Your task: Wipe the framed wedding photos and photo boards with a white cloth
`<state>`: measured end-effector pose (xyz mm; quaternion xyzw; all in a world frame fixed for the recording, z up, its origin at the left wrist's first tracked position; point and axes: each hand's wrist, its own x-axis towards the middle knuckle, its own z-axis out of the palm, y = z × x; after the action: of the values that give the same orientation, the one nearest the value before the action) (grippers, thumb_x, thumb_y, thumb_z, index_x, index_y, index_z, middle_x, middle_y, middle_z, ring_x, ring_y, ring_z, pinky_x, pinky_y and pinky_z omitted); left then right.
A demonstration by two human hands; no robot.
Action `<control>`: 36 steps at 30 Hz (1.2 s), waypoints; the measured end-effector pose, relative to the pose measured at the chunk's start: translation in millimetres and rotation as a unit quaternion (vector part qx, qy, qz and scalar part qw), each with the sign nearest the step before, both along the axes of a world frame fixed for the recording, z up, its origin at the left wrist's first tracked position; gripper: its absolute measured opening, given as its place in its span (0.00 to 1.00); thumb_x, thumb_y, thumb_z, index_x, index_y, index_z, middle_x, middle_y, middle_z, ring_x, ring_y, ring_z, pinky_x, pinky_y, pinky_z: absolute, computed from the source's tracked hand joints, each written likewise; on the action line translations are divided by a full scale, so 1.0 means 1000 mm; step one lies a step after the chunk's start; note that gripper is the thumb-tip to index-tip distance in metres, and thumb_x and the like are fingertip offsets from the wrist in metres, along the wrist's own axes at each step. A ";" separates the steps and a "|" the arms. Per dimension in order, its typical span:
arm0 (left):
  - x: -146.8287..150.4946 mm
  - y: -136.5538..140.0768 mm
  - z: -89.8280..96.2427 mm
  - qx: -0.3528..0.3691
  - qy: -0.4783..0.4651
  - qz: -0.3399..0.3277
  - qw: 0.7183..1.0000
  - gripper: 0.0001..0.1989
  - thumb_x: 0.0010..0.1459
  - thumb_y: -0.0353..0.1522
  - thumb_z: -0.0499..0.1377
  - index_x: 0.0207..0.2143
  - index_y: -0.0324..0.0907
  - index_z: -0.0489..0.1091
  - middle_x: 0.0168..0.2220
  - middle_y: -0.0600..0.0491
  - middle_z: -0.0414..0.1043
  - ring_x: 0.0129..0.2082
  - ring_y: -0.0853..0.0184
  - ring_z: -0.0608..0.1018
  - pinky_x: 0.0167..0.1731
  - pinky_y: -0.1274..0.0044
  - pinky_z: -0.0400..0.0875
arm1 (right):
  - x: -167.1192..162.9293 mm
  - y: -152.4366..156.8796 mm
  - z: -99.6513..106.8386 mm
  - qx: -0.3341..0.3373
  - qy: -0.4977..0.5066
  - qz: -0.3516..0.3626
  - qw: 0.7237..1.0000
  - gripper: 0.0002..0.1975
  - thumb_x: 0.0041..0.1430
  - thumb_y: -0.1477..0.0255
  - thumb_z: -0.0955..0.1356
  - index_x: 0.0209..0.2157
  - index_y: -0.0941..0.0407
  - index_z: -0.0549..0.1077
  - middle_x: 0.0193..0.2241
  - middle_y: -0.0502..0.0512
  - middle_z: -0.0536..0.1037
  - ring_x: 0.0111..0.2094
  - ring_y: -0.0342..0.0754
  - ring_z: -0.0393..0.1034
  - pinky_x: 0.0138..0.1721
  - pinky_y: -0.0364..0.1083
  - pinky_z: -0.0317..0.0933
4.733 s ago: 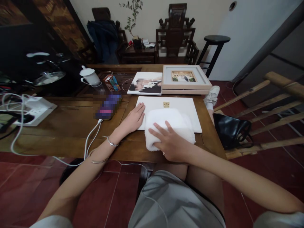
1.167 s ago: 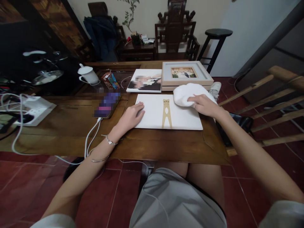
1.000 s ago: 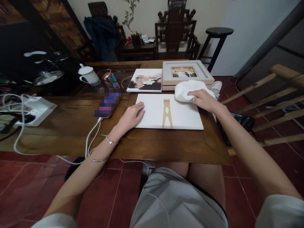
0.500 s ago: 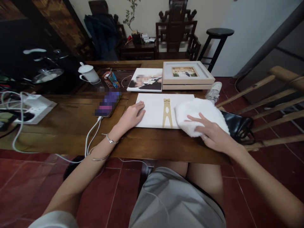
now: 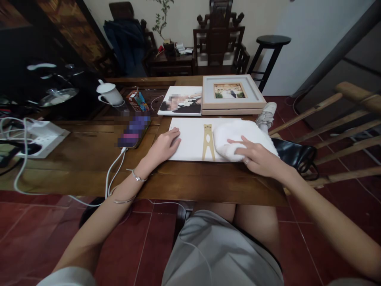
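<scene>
A flat white panel [image 5: 190, 139] lies on the wooden table, with a gold cat-shaped piece [image 5: 208, 137] upright across its middle. My left hand [image 5: 167, 145] rests on the panel's left edge, fingers stretched out and holding nothing. On the panel's right part my right hand [image 5: 256, 155] grips a fluffy white cloth [image 5: 242, 135], bunched under the fingers. The cloth covers the right end of the panel and comes close to the gold piece.
Behind the panel lie a photo print [image 5: 182, 101] and stacked wooden frames [image 5: 232, 109]. Left are a phone [image 5: 133, 133] with its cable, a small box [image 5: 137, 101], a lidded white cup [image 5: 110, 93] and a power strip [image 5: 47, 137]. A black bag [image 5: 293, 153] hangs by the chair [image 5: 336, 127].
My right hand and the white cloth have moved a little left and inward over the panel, nearer the gold piece. My left hand stays on the panel's left edge.
</scene>
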<state>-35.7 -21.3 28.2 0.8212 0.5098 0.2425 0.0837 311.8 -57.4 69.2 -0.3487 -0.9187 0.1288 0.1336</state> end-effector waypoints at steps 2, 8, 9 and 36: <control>0.000 0.000 0.000 0.002 -0.001 -0.002 1.000 0.17 0.65 0.34 0.51 0.49 0.39 0.75 0.59 0.41 0.72 0.61 0.52 0.72 0.63 0.59 0.65 | -0.005 0.023 0.000 0.011 -0.005 -0.022 1.000 0.15 0.50 0.80 0.61 0.34 0.53 0.75 0.43 0.58 0.82 0.52 0.60 0.74 0.64 0.66 0.56; 0.000 0.000 0.001 0.005 0.000 -0.009 1.000 0.16 0.65 0.34 0.51 0.48 0.38 0.75 0.58 0.40 0.72 0.61 0.51 0.73 0.63 0.59 0.64 | -0.007 0.087 -0.004 0.033 -0.002 -0.034 0.999 0.13 0.50 0.77 0.60 0.33 0.53 0.74 0.20 0.49 0.70 0.29 0.52 0.68 0.58 0.61 0.59; 0.000 -0.001 0.001 0.005 -0.001 -0.010 1.000 0.16 0.65 0.34 0.51 0.48 0.38 0.75 0.58 0.40 0.73 0.61 0.51 0.73 0.63 0.59 0.64 | -0.006 0.093 -0.004 0.033 0.004 -0.034 0.999 0.13 0.50 0.77 0.60 0.33 0.53 0.74 0.19 0.49 0.68 0.28 0.52 0.66 0.57 0.61 0.60; 0.001 -0.001 0.000 0.006 0.011 -0.010 1.000 0.16 0.66 0.33 0.50 0.48 0.38 0.74 0.59 0.40 0.72 0.62 0.51 0.71 0.63 0.59 0.64 | -0.005 -0.047 0.023 -0.061 -0.039 0.052 0.996 0.18 0.45 0.83 0.61 0.34 0.51 0.75 0.51 0.55 0.80 0.58 0.60 0.70 0.64 0.65 0.57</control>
<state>-35.0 -21.9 28.0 0.8293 0.5009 0.2362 0.0755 306.8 -104.4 92.0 -0.3129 -0.9305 0.1778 0.0688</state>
